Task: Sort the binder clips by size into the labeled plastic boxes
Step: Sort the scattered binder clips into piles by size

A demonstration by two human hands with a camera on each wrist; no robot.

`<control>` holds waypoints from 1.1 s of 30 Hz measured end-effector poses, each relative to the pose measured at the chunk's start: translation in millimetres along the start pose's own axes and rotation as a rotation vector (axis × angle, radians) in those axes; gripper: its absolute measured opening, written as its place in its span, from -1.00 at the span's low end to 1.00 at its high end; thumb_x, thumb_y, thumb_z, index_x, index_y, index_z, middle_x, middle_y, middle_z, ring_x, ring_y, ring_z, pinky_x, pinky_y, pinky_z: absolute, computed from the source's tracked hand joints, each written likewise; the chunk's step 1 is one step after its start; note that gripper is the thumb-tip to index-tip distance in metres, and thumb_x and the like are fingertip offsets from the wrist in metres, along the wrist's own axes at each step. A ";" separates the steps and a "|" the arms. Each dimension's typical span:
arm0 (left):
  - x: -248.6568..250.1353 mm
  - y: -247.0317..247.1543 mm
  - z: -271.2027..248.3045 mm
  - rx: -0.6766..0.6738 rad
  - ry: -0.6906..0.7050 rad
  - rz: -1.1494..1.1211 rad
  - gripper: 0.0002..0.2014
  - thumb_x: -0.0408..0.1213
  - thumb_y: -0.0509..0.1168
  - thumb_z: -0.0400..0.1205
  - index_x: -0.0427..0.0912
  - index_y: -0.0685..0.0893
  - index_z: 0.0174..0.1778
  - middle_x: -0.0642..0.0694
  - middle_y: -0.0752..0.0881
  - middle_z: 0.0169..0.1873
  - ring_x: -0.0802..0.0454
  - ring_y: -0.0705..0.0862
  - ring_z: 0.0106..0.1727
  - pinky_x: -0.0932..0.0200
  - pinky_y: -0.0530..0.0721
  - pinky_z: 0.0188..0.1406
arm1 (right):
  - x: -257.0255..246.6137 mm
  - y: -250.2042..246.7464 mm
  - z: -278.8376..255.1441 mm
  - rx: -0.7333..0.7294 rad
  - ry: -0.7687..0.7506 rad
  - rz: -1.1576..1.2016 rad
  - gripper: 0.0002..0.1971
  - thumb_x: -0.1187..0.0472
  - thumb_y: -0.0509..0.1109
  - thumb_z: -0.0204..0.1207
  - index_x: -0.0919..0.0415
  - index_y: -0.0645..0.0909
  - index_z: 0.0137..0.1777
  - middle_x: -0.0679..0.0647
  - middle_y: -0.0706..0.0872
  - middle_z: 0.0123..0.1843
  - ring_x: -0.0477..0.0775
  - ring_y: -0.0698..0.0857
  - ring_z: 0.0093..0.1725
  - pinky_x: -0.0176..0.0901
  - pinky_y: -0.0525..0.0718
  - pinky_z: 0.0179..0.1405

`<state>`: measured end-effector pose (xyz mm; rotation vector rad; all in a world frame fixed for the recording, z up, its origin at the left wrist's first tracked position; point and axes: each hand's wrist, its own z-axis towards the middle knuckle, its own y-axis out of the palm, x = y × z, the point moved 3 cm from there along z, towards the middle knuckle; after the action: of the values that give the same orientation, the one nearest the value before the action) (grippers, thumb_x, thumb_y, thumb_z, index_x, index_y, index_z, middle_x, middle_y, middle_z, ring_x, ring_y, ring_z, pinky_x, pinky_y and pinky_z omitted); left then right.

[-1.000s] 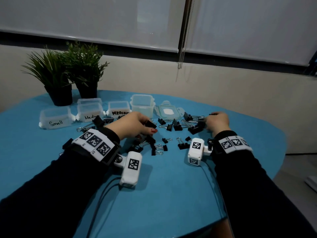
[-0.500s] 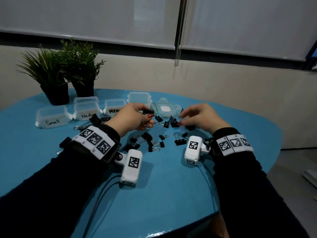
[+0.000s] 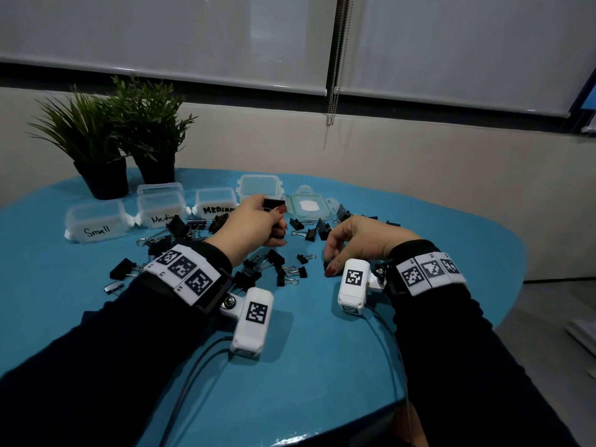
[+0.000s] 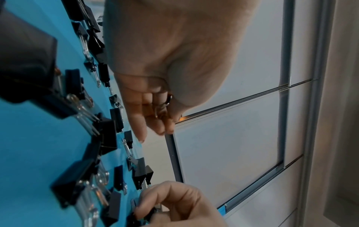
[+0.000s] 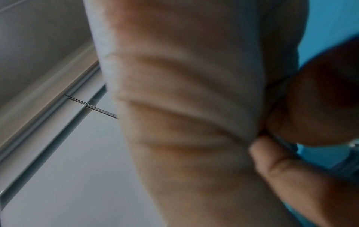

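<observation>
Several black binder clips [image 3: 283,269] of different sizes lie scattered on the blue table [image 3: 322,366]. My left hand [image 3: 274,214] holds a black binder clip [image 3: 274,203] lifted off the table, just in front of the box marked MEDIUM [image 3: 216,203]. The left wrist view shows its metal handle [image 4: 165,104] between thumb and fingers. My right hand [image 3: 329,266] curls down onto the table and pinches a small black clip [image 4: 143,215]. Boxes marked Small [image 3: 96,221] and Medium [image 3: 161,208] stand further left. The right wrist view is blurred and shows only skin.
An unlabelled clear box [image 3: 259,187] and a loose lid [image 3: 309,208] sit behind the clips. Two potted plants [image 3: 106,150] stand at the back left. The table's edge curves away close to the right of my right arm.
My left hand has lifted its clip up and slightly towards the boxes. My right hand has come left and nearer from the far clips and now pinches a small clip.
</observation>
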<state>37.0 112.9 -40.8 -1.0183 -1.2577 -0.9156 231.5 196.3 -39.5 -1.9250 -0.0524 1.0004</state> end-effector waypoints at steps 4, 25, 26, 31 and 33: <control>-6.3 4.1 -1.1 -0.060 -0.065 -0.047 -0.87 -0.31 0.23 0.79 -0.27 0.60 0.19 -0.19 0.75 -0.14 -0.01 0.73 -0.18 -0.02 0.85 -0.10 | -3.1 1.6 -0.7 0.062 -0.044 0.045 -0.79 0.19 0.76 0.23 0.15 0.84 -0.16 0.10 0.87 -0.20 -0.09 0.74 -0.35 -0.11 0.77 -0.21; -3.0 13.7 -2.6 -0.186 -0.103 -0.136 -0.79 -0.43 0.18 0.80 -0.43 0.61 0.27 -0.24 0.78 -0.14 0.14 0.79 -0.39 0.24 0.81 -0.37 | -36.8 14.3 30.3 0.353 -0.314 0.668 -0.78 0.39 0.52 0.53 0.33 0.73 0.17 0.33 0.75 0.09 0.07 0.71 -0.31 -0.23 0.64 -0.52; -2.8 11.7 -2.1 -0.163 -0.086 -0.087 -0.80 -0.44 0.18 0.80 -0.43 0.62 0.26 -0.21 0.76 -0.17 0.17 0.76 -0.43 0.28 0.77 -0.42 | -37.9 15.6 32.9 0.322 -0.307 0.674 -0.81 0.39 0.49 0.56 0.30 0.74 0.16 0.30 0.77 0.02 0.04 0.71 -0.31 -0.24 0.61 -0.52; -2.3 4.3 -1.2 -0.095 -0.044 0.016 -0.87 -0.42 0.21 0.79 -0.34 0.66 0.03 -0.22 0.78 -0.17 0.13 0.76 -0.34 0.31 0.75 -0.33 | -55.8 16.2 44.4 0.252 -0.285 0.554 -0.94 0.42 0.39 0.64 0.33 0.68 0.04 0.18 0.72 -0.23 -0.09 0.66 -0.43 -0.33 0.61 -0.50; -3.4 1.9 0.1 -0.066 -0.050 -0.017 -0.87 -0.43 0.24 0.77 -0.28 0.64 -0.07 -0.20 0.79 -0.19 0.13 0.77 -0.32 0.30 0.76 -0.30 | -60.9 12.0 46.2 0.227 -0.274 0.521 -0.94 0.43 0.36 0.66 0.40 0.65 0.07 0.19 0.71 -0.25 -0.11 0.66 -0.49 -0.35 0.63 -0.50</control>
<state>38.5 113.6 -44.4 -1.0898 -1.2864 -0.9552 156.3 197.4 -21.4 -1.6122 0.4086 1.5389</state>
